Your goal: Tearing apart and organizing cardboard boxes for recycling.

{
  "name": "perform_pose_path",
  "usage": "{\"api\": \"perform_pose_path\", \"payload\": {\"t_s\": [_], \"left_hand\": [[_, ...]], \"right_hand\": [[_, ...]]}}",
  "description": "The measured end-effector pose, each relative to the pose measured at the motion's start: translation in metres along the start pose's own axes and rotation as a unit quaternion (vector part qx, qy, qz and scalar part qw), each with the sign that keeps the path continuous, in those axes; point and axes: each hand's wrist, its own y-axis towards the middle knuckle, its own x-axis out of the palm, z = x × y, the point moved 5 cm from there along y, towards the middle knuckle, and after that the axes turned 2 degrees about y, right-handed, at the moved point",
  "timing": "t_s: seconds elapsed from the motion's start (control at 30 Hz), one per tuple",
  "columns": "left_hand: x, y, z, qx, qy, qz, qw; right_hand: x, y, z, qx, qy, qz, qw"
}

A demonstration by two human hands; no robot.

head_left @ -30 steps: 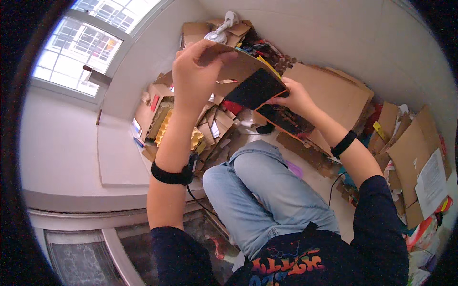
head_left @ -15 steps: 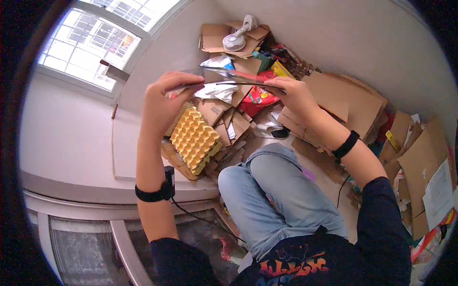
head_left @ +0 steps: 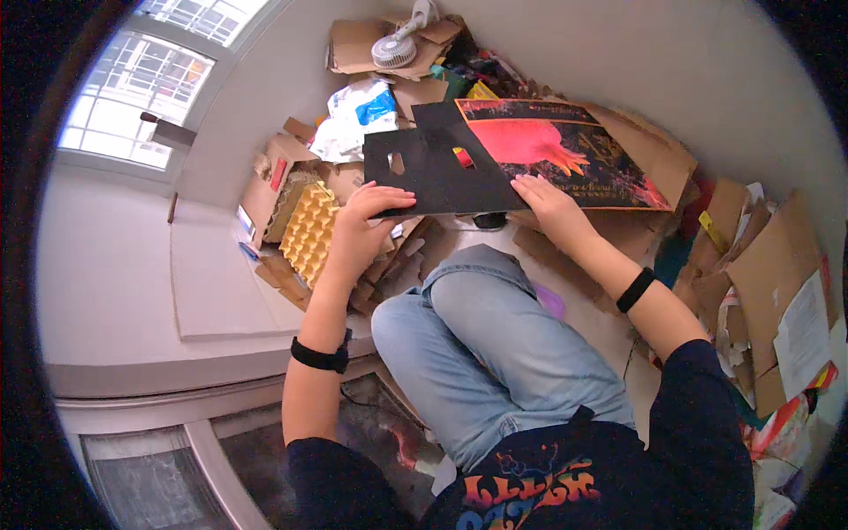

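A large flattened black carton [head_left: 433,187] spreads out in front of me above my knees, its near flap plain black with two cut-out holes. On its right part a printed panel [head_left: 530,146] shows a pinkish-red picture on black. My left hand [head_left: 364,221] pinches the near left corner, fingers on top and thumb below. Over the near edge to the right, my right hand [head_left: 552,210] rests its fingers on the board, with its thumb hidden. Brown cardboard [head_left: 676,168] lies beneath and behind the carton's right end.
Yellow egg trays [head_left: 309,231] stand left of my left hand, beside an open brown box [head_left: 265,194]. A white and blue plastic bag [head_left: 358,115] and a small white fan [head_left: 394,50] lie farther back. More torn cardboard [head_left: 777,283] leans at the right. A window [head_left: 132,97] is at upper left.
The carton, seen nearly edge-on before, has been lowered and tilted so its broad black and printed faces show. Both hands came down nearer my knees, and the view shifted.
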Motion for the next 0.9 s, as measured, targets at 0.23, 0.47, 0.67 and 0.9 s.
{"api": "perform_pose_path", "payload": {"t_s": [0.23,0.47,0.67,0.9], "left_hand": [[0.002,0.011,-0.002,-0.004,0.011,0.043,0.999],[0.005,0.031,-0.017,-0.117,-0.069,0.011,0.991],[0.004,0.044,-0.031,-0.129,-0.058,-0.009,0.990],[0.018,0.035,0.004,0.102,0.359,-0.086,0.924]], "right_hand": [[0.003,-0.001,0.012,0.035,-0.023,0.016,0.999],[0.016,-0.013,0.010,0.014,-0.032,0.034,0.999],[0.025,-0.006,0.018,0.006,-0.030,0.050,0.998],[0.020,0.025,0.029,0.037,-0.005,0.069,0.997]]}}
